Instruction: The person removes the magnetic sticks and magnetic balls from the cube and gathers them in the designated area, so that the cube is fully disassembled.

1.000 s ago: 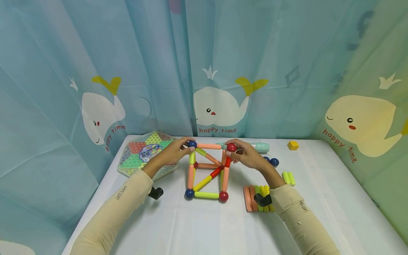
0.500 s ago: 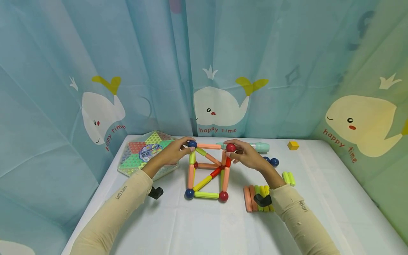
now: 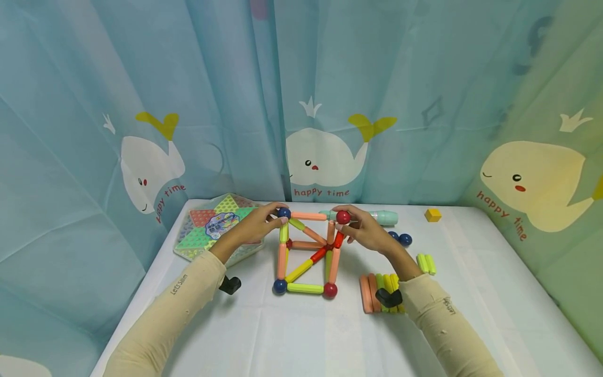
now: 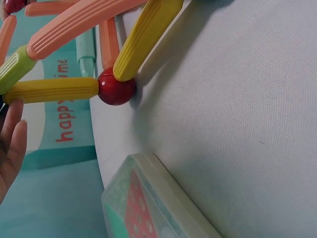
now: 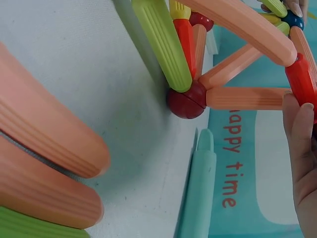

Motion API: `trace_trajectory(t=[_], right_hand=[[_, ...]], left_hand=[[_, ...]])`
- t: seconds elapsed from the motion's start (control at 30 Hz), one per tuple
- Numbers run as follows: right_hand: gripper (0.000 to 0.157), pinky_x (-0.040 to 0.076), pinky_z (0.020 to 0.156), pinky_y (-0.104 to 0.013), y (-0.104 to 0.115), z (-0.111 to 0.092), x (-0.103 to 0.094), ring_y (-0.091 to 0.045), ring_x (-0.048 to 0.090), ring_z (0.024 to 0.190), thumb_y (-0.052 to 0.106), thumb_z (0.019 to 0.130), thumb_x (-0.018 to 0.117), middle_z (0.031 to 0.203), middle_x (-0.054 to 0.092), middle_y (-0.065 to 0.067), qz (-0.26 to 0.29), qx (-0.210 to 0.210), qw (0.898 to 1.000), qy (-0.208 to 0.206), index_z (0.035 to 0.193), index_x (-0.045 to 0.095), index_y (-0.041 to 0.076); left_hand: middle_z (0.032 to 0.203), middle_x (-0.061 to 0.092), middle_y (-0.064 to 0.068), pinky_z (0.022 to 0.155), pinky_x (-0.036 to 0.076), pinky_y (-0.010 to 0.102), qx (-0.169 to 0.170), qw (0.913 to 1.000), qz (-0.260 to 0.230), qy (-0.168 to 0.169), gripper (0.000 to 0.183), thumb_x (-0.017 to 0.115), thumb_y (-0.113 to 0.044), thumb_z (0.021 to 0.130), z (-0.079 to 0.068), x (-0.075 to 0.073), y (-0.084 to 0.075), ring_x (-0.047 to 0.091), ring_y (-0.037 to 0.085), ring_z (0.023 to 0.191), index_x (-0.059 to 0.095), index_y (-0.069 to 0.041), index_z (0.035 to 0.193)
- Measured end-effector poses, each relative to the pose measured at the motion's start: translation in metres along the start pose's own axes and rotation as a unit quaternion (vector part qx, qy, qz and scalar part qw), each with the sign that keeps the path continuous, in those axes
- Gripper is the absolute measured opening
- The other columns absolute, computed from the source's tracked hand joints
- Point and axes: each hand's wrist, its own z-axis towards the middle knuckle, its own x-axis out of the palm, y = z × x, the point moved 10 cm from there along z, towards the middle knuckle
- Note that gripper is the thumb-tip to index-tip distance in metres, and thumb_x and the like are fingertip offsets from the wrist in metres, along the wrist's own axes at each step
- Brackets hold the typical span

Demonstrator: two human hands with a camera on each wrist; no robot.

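Observation:
A frame of magnetic rods and balls stands on the table, with salmon, yellow, green and red rods (image 3: 281, 262). My left hand (image 3: 254, 224) pinches the blue ball (image 3: 284, 213) at its top left corner. With thumb and fingers, my right hand (image 3: 364, 228) grips the red ball (image 3: 343, 217) at the top right, above a short red rod (image 5: 300, 79). A salmon rod (image 3: 308, 216) runs from the blue ball toward the red ball, a small gap showing at its right end. Lower corners have a blue ball (image 3: 280, 286) and a red ball (image 3: 330, 290).
A clear-lidded case (image 3: 198, 235) lies at the left. A teal pen-shaped tool (image 3: 387, 218) is behind the frame. To the right are loose blue balls (image 3: 405, 240), a yellow cube (image 3: 433, 215), two green rods (image 3: 426, 264) and a row of rods (image 3: 366, 294).
My right hand has shifted the top red ball very slightly right, and the rods under it lean a little more that way. The left hand has stayed in place.

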Motion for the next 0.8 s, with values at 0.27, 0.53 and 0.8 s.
trace_trajectory(t=[0.27,0.53,0.8], right_hand=[[0.046,0.058,0.061,-0.038,0.0031,0.0008,0.0006,-0.027,0.064,0.085,0.01,0.099,0.064,0.119,0.064,-0.021,-0.037,-0.006,0.999,0.006,0.143,0.051,0.005],[0.041,0.059,0.066,-0.034,0.0019,-0.0001,0.0011,-0.028,0.063,0.086,0.012,0.099,0.065,0.117,0.065,-0.021,-0.028,0.0,1.0,-0.003,0.139,0.055,0.007],[0.042,0.059,0.066,-0.031,0.0044,-0.0004,-0.0029,-0.022,0.068,0.081,0.0,0.095,0.064,0.118,0.064,-0.024,-0.017,-0.011,0.999,-0.026,0.137,0.055,0.001]], left_hand=[[0.129,0.062,0.007,0.089,0.053,0.039,-0.002,1.0,-0.001,0.001,0.05,0.053,-0.042,0.104,-0.0007,0.0006,-0.001,0.06,0.024,0.107,0.047,-0.018,0.148],[0.129,0.062,0.008,0.088,0.053,0.039,0.001,1.0,-0.005,0.001,0.049,0.053,-0.04,0.105,-0.0002,0.0007,-0.0015,0.06,0.024,0.106,0.047,-0.018,0.148],[0.129,0.062,0.007,0.087,0.053,0.038,0.004,1.0,-0.004,0.003,0.049,0.053,-0.04,0.105,-0.0012,0.0006,-0.003,0.061,0.023,0.105,0.047,-0.017,0.147]])
